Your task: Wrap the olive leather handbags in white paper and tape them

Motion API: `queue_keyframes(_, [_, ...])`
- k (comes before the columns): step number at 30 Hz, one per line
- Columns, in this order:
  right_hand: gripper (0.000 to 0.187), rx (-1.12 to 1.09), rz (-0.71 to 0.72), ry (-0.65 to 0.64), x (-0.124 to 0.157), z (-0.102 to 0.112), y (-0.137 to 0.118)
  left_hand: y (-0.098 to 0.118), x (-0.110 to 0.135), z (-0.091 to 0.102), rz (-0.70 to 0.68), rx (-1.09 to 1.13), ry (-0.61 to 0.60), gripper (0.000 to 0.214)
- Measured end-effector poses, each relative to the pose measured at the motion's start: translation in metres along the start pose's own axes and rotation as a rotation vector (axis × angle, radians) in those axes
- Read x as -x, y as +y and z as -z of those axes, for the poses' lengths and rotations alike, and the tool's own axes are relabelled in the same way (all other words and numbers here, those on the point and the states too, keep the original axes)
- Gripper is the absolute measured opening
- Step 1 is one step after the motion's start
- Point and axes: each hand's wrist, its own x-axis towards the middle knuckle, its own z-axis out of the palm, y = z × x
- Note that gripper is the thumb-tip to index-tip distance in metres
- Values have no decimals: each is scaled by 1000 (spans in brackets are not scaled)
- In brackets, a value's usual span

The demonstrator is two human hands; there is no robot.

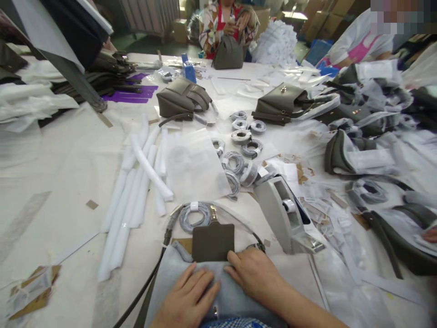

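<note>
A handbag (164, 282) lies right in front of me, its front covered by a pale grey-blue sheet. From its top edge a dark olive flap (213, 241) with a metal clasp stands out away from me. My left hand (191, 296) rests flat on the covered front, fingers stretched out. At the flap's lower right corner, my right hand (254, 273) has its fingers curled on the bag's upper edge. Just beyond the bag lies a coiled, wrapped strap (194, 216) with a white band. The bag's handle arches around the coil and flap.
A grey tape dispenser (283, 214) stands to the right. White foam tubes (128, 200) and a translucent sheet (194, 159) lie left of several strap coils (241, 136). Olive bags (184, 98) sit farther back. Across the table, a person's hands (235, 25) are above another bag (228, 52).
</note>
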Motion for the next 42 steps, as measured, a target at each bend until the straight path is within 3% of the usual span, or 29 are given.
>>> queue_keyframes(4, [20,18,0,2,1,0,0,9,16,-3,-101,-94,-34,59])
queue_keyframes(11, [25,39,-15,-1,6,9,-1,23,33,-6,41,40,-236,86])
queue_keyframes(13, [27,-1,3,38,6,17,-1,24,33,-6,59,79,-284,88])
queue_keyframes(15, [26,-81,2,163,0,25,-2,23,32,-6,63,94,-301,87])
queue_keyframes(19, [24,-322,-151,401,-32,38,-5,20,32,-7,56,111,-285,81])
queue_keyframes(22, [26,-424,-235,410,-59,43,-5,20,33,-6,49,121,-275,75])
queue_keyframes(25, [31,-498,-261,420,-67,46,-6,20,32,-4,55,124,-271,72])
queue_keyframes(29, [34,-595,-165,477,-35,43,-14,22,30,0,58,114,-272,69])
queue_keyframes(32, [27,-636,79,543,4,29,-25,23,29,1,43,101,-235,67])
queue_keyframes(35, [33,-577,256,533,37,5,-33,25,30,2,43,96,-190,61])
queue_keyframes(39, [37,-416,307,483,56,-28,-35,29,33,3,59,93,-152,53])
queue_keyframes(42, [39,-372,328,514,60,-39,-35,33,36,4,55,62,-90,52])
